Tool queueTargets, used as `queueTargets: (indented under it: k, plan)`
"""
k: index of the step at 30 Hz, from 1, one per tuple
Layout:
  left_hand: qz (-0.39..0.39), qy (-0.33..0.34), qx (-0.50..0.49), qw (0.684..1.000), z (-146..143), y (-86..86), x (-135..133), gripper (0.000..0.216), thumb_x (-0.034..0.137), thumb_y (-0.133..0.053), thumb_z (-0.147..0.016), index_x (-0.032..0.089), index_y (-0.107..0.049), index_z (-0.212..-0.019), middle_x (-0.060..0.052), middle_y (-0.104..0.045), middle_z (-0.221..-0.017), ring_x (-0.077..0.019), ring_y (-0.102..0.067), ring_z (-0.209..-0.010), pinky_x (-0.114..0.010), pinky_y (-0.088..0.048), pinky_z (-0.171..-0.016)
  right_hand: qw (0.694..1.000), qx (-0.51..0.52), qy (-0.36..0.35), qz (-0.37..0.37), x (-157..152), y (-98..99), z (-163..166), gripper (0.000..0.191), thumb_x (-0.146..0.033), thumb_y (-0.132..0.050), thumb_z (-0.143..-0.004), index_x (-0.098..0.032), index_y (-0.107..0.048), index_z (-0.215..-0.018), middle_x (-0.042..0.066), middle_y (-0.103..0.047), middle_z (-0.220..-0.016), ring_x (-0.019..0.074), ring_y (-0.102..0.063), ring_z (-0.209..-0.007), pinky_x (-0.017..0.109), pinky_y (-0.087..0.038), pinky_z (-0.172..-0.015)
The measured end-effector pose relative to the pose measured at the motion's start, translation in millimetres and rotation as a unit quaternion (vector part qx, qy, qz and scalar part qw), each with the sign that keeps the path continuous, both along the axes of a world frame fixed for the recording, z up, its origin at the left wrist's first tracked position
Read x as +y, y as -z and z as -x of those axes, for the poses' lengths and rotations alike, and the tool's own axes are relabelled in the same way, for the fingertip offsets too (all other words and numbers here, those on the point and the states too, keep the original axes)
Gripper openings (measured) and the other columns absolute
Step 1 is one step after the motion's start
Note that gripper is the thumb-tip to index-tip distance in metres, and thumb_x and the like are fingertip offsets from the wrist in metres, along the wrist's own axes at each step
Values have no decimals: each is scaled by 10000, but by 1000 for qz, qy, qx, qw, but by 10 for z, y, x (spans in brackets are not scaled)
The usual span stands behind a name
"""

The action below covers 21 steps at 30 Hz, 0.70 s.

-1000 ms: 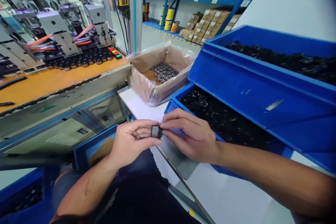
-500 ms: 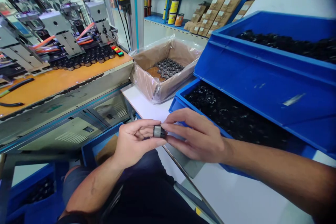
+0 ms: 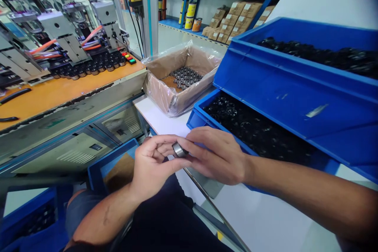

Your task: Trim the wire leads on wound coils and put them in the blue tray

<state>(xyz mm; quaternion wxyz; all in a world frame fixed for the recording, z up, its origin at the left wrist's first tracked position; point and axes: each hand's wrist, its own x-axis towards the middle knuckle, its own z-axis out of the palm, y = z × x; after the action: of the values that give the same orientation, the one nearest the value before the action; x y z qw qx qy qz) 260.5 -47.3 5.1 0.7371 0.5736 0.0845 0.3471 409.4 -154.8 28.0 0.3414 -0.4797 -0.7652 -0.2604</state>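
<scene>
Small metal ring (image 3: pixel 178 150) held between two bare hands, in the air by the near edge of the white table (image 3: pixel 158 120). The left hand (image 3: pixel 155 163) pinches it between thumb and forefinger, other fingers curled behind; the right hand (image 3: pixel 220 155) has its fingers bunched, tips pinching the ring's right end, though their exact contact is hidden. The ring sits tilted; its smooth curved wall might roll under uneven pressure from the two sides—a likely cause of slipping. Dropped here, it could fall past the edge toward the lap. A skewed push from the right fingertips might scrape or jam it. Black parts (image 3: pixel 251 126) fill the lower blue bin (image 3: pixel 193 120) just beside.
</scene>
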Motion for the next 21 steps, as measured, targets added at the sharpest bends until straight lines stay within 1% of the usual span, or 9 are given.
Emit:
queueTargets:
  k: [2, 5, 7, 8, 11, 13, 15, 18, 21]
  plan:
    - [-136, -48, -10, 990, 35, -32, 66, 452, 138, -888, -631, 208, -745, -1054, -51, -778, -962, -152, -751, -843, -221, -620, -779, 999, 41, -6, 23, -13, -12, 27, 224, -85, -597, -891, -70, -591, -1115, 133, -649, -956, 200, -644, -923, 337, -611, -747]
    - [-375, -100, -25, 921, 93, -87, 190, 350, 162, -855, -689, 183, -756, -1025, -64, -763, -952, -144, -734, -828, -214, -604, -755, 993, 106, -19, 56, -42, -31, 67, 252, 1, -601, -853, -69, -585, -1094, 143, -655, -982, 194, -638, -967, 340, -609, -806]
    - [-453, -113, -38, 883, 116, -94, 231, 285, 162, -826, -729, 162, -751, -1004, -64, -765, -910, -144, -734, -811, -218, -599, -748, 989, 125, -24, 75, -57, -45, 81, 237, -4, -598, -864, -80, -585, -1089, 135, -659, -977, 180, -636, -961, 330, -609, -813]
    - [-464, -119, -41, 877, 120, -84, 234, 279, 158, -818, -738, 157, -746, -1008, -62, -766, -905, -144, -735, -807, -218, -597, -746, 988, 126, -27, 82, -62, -51, 83, 237, -5, -596, -867, -85, -584, -1090, 131, -661, -974, 175, -636, -955, 323, -609, -811]
    - [-426, -126, -38, 895, 104, -27, 192, 288, 144, -818, -736, 164, -740, -1012, -61, -755, -924, -147, -729, -832, -233, -590, -769, 988, 123, -25, 88, -59, -59, 83, 242, -2, -587, -867, -96, -580, -1090, 128, -658, -966, 175, -636, -940, 318, -609, -802]
    - [-360, -115, -27, 926, 77, 11, 152, 321, 151, -844, -701, 173, -741, -1005, -75, -735, -974, -165, -714, -888, -260, -586, -798, 990, 115, -17, 82, -47, -49, 83, 242, -8, -588, -863, -108, -575, -1083, 122, -653, -956, 177, -633, -928, 326, -608, -792]
    - [-263, -84, -11, 961, 45, 41, 123, 350, 160, -876, -653, 183, -743, -976, -73, -722, -984, -167, -699, -888, -260, -580, -779, 992, 107, -13, 67, -32, -31, 79, 250, -1, -595, -850, -109, -572, -1074, 119, -645, -948, 178, -627, -920, 331, -604, -786]
    - [-82, 22, -2, 996, 6, 93, 111, 337, 190, -846, -710, 216, -735, -1027, -48, -739, -933, -141, -700, -813, -238, -566, -739, 991, 124, -11, 57, -14, -12, 58, 243, -43, -623, -856, -98, -569, -1087, 134, -630, -994, 191, -616, -963, 349, -595, -812]
    - [48, 147, -10, 988, -7, 159, 137, 349, 297, -709, -867, 244, -672, -1211, -59, -757, -931, -162, -720, -840, -291, -565, -811, 987, 142, -16, 68, -5, -14, 24, 215, -101, -614, -895, -109, -572, -1105, 132, -623, -1033, 195, -609, -1009, 362, -585, -854]
